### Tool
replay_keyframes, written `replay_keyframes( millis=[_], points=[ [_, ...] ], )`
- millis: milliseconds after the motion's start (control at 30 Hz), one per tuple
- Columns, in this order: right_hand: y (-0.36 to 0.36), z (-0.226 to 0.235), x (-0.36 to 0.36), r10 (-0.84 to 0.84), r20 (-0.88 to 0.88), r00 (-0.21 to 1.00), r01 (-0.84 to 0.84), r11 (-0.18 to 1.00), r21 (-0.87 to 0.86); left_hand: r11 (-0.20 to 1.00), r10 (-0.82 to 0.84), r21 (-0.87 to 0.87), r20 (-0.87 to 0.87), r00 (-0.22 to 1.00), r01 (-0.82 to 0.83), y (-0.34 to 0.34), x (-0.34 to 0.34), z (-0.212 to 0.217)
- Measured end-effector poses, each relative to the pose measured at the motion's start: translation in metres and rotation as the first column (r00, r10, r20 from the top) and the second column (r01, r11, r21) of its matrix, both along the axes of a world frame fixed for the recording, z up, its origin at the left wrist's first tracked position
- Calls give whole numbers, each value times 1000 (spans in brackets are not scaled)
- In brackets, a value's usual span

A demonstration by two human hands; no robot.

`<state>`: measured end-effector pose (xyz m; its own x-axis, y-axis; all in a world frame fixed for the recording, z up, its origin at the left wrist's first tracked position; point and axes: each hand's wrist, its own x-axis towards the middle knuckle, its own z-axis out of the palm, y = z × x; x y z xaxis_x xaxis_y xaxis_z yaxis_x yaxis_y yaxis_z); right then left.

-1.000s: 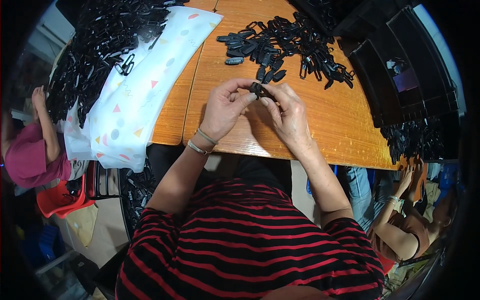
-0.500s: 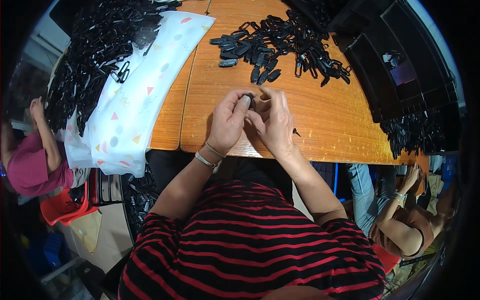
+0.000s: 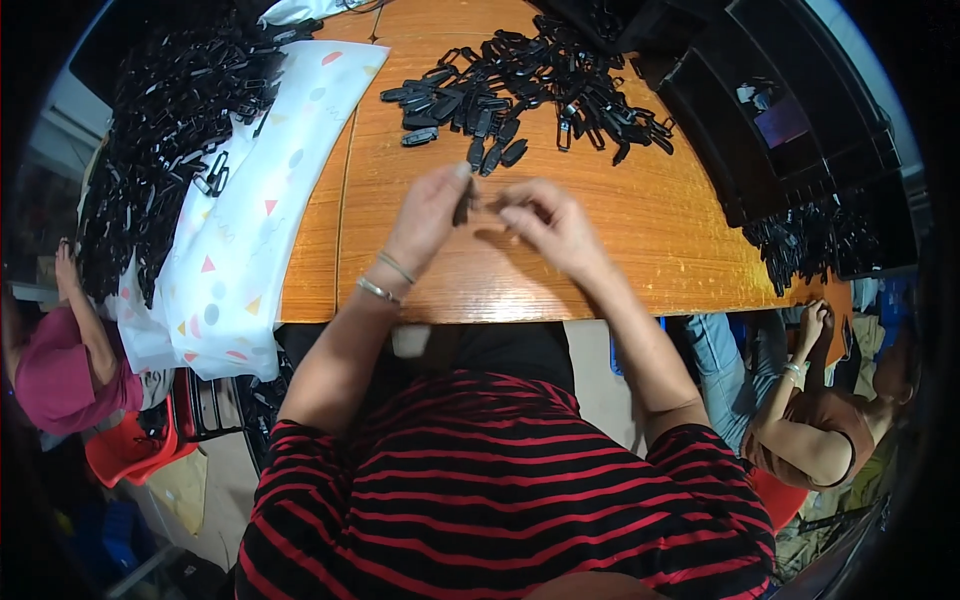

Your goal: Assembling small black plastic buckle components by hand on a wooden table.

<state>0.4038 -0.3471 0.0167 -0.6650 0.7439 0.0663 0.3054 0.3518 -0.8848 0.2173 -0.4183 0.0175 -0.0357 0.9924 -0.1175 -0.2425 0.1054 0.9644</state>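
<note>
The left hand [image 3: 425, 215] is above the near half of the table [image 3: 640, 255], a little left of the middle. Its thumb and fingers are clamped on a small dark part [image 3: 462, 207], which stands out on the right side of the fingertips, with its long side nearly upright in the view. Two bands [image 3: 376, 290] are around the left wrist.

The right hand [image 3: 550, 228] is just to the right, apart from the left hand by a narrow gap. Its fingers are bent and the thumb points toward the part. These fingertips are blurred, so I cannot tell if they are closed on something.

Farther away, beyond both hands, a loose heap [image 3: 490, 100] of black pieces lies on the wooden top; its nearest pieces are near the left fingertips. On the left, a white sheet [image 3: 235, 265] with coloured shapes hangs over the near edge, and a large pile [image 3: 180, 140] of black pieces lies partly on it. On the right there is a black box [image 3: 700, 110], with more black pieces [image 3: 790, 240] at its near side.

One person in a maroon top [image 3: 75, 370] is at the far left, beside a red chair [image 3: 130, 452]. Another, in a brown top [image 3: 835, 425], is at the right.
</note>
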Motion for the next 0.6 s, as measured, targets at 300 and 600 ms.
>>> replay_keyframes(
  millis=[300,600],
  points=[
    [102,3,-11,-544,343,766,173,688,704,951,219,88,-868,445,-297,63,0,-10],
    [111,-1,-3,-515,410,753,212,779,590,971,225,178,-905,360,-159,58,3,-15]
  ],
)
